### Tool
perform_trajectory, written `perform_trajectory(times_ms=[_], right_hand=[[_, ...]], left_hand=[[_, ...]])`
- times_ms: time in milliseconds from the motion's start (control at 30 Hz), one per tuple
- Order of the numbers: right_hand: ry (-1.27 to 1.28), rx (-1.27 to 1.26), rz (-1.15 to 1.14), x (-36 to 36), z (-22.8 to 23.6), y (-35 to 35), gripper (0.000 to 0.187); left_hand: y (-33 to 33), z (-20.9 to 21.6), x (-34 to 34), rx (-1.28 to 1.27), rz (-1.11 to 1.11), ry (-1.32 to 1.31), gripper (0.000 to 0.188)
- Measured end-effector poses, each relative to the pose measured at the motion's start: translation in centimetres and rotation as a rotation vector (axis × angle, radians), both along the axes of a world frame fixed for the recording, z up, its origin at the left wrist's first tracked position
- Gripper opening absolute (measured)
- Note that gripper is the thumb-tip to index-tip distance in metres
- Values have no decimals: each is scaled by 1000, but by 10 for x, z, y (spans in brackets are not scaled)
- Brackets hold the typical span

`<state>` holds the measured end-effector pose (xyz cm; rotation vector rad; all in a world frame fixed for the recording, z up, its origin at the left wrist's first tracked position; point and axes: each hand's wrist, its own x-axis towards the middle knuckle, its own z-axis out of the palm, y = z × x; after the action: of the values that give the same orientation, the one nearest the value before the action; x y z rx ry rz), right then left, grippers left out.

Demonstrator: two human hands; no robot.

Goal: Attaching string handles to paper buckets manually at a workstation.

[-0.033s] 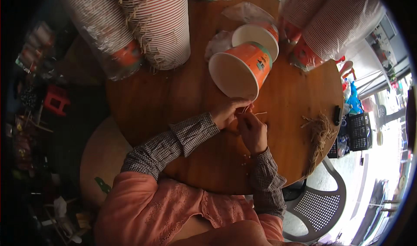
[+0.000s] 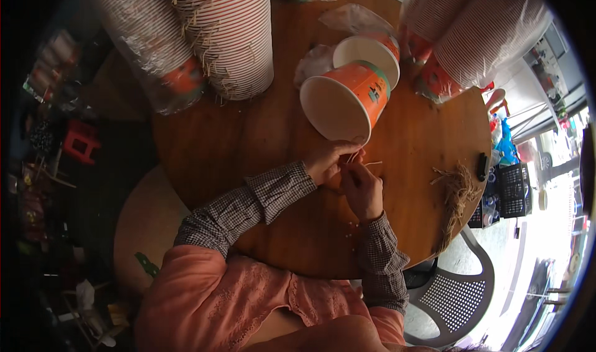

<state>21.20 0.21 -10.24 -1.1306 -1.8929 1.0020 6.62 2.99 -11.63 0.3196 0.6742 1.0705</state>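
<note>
An orange paper bucket (image 2: 372, 97) with a white inside lies tilted on its side, its mouth turned toward me. My left hand (image 2: 326, 161) is closed at the lower edge of its rim, thumb along the rim. Just below and to the right, my right hand (image 2: 363, 192) pinches a thin pale strand of twine (image 2: 373, 163), whose loose end sticks out to the right. Part of the strand runs up between the two hands at the rim. Fingers hide where it meets the bucket. Behind this bucket lies a second paper bucket (image 2: 357, 51), also with its mouth toward me.
Tall nested bucket stacks stand at the back left, one bare (image 2: 239, 48) with twine ends hanging out, another (image 2: 139, 35) in clear plastic. More wrapped stacks (image 2: 484, 35) stand back right. A twine bundle (image 2: 456, 194) lies at the round table's (image 2: 261, 122) right edge, near a small black object (image 2: 482, 165).
</note>
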Motion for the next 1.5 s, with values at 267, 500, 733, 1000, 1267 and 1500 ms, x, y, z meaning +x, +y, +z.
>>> perform_trajectory(times_ms=[267,500,733,1000,1267,1500], right_hand=[[65,-299,739,-2,21,-4,6],[259,-673,750,3,21,0,9],[326,-678,794,19,15,5,8],[850,-455,408,53,24,15,13],[1008,-380,279,34,28,10,12],[1175,-341,330,29,59,4,10]], left_hand=[[25,-15,1,75,90,-26,18],[31,-20,2,89,123,-27,17],[35,-17,-14,43,246,-178,12],[24,-36,-91,476,639,684,29],[16,-13,-120,802,876,1345,27],[12,-15,-125,787,839,1530,25]])
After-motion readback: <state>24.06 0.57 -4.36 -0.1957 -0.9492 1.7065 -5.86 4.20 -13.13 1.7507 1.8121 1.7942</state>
